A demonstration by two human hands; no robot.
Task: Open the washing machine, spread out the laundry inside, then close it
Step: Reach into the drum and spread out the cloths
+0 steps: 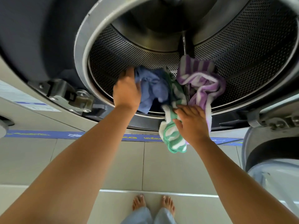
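Observation:
The washing machine stands open, its perforated steel drum [123, 52] facing me. My left hand [126, 91] grips a blue cloth [150, 89] at the drum's front lip. My right hand [192, 123] holds a green-and-white striped towel [173, 136] that hangs out over the door rim. A purple-and-white striped towel [203, 83] lies bunched inside the drum on the right, one end trailing over the lip beside my right hand.
The open round door [271, 152] hangs at the right edge, close to my right forearm. Its hinge bracket [68, 96] sits on the left of the opening. Pale floor tiles [113, 159] and my bare feet [153, 204] lie below.

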